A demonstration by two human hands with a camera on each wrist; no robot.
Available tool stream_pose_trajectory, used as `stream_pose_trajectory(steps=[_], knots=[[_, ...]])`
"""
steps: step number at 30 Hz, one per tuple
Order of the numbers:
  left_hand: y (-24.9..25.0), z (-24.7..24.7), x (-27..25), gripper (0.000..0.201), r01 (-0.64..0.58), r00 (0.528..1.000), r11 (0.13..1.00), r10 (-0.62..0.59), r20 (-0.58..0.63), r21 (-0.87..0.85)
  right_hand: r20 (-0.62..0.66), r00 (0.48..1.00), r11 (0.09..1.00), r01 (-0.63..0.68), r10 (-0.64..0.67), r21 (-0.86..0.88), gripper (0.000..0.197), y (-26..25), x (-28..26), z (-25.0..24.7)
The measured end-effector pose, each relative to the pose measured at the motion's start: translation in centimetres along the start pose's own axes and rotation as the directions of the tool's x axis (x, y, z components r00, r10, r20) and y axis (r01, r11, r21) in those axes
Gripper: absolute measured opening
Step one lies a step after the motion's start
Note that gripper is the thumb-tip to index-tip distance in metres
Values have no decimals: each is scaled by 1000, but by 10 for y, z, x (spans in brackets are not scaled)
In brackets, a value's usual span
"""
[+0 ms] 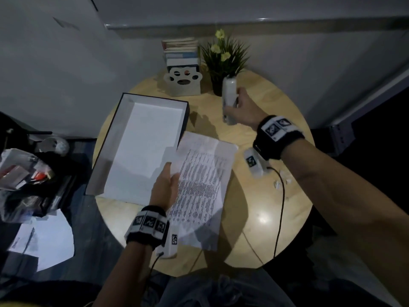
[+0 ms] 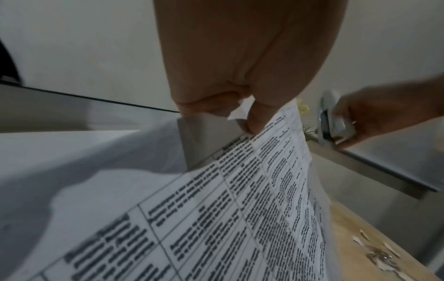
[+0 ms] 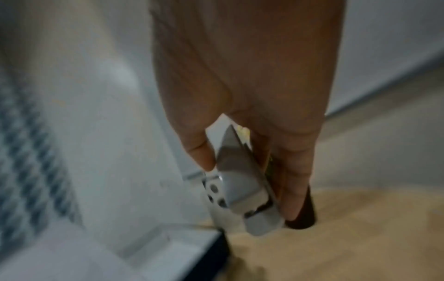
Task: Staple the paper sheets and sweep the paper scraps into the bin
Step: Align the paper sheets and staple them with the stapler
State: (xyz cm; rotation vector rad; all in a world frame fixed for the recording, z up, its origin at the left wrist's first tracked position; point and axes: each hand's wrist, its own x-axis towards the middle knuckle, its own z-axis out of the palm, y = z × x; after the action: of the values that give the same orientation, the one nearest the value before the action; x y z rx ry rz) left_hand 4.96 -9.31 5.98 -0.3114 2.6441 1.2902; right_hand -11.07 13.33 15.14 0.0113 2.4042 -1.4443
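Observation:
My left hand [image 1: 167,180] pinches the left edge of the printed paper sheets [image 1: 201,187], lifting them off the round wooden table [image 1: 261,209]; the pinch [image 2: 242,114] and the printed table on the sheets [image 2: 216,209] show close up in the left wrist view. My right hand [image 1: 240,107] grips a white stapler [image 1: 229,96] above the table's far side, also seen as stapler [image 3: 242,188] with fingers [image 3: 293,180] wrapped round it, and stapler [image 2: 331,117]. Small paper scraps [image 1: 282,180] lie at the table's right edge, also scraps [image 2: 382,254].
An open shallow box [image 1: 141,142] with white paper inside lies at the table's left. A paw-cutout book holder [image 1: 183,83] and a potted plant [image 1: 225,58] stand at the back. Clutter [image 1: 26,180] and loose sheets [image 1: 44,238] sit on the floor left. A black cable [image 1: 281,207] crosses the table.

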Motion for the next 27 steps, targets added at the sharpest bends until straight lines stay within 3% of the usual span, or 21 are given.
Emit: stream_pose_trajectory(steps=[2, 4, 7, 11, 15, 17, 20, 22, 23, 25, 27], knots=[[-8, -3, -5, 29, 33, 999, 999, -34, -41, -19, 79, 996, 916, -6, 41, -401, 61, 4, 25, 6], [-15, -9, -13, 20, 59, 996, 987, -67, -51, -148, 147, 984, 734, 26, 101, -678, 49, 12, 45, 15], [-31, -17, -21, 11, 82, 993, 960, -102, -59, -267, 225, 960, 600, 82, 166, -796, 37, 28, 72, 32], [-49, -26, -29, 14, 100, 983, 939, -144, -113, -328, 342, 917, 510, 198, 206, -837, 57, 55, 115, 47], [-59, -48, -28, 13, 108, 978, 945, -156, -136, -308, 357, 905, 514, 196, 233, -835, 49, 70, 137, 58], [-67, -66, -20, 10, 130, 973, 952, -176, -148, -278, 317, 916, 459, 178, 245, -870, 51, 78, 144, 59], [-73, -103, 4, 17, 197, 950, 959, -238, -205, -202, 290, 940, 456, 180, 182, -871, 61, 87, 144, 57], [-67, -126, 30, 16, 194, 940, 959, -242, -241, -208, 227, 971, 458, 167, 79, -873, 71, 92, 125, 57], [-68, -134, 47, 16, 174, 941, 959, -229, -251, -224, 163, 986, 501, 155, -28, -851, 73, 97, 110, 60], [-67, -144, 83, 19, 166, 942, 965, -216, -257, -201, 39, 977, 618, 163, -210, -769, 71, 108, 67, 65], [-81, -147, 120, 22, 178, 947, 973, -209, -244, -143, -18, 963, 678, 177, -270, -713, 64, 132, 18, 71]])
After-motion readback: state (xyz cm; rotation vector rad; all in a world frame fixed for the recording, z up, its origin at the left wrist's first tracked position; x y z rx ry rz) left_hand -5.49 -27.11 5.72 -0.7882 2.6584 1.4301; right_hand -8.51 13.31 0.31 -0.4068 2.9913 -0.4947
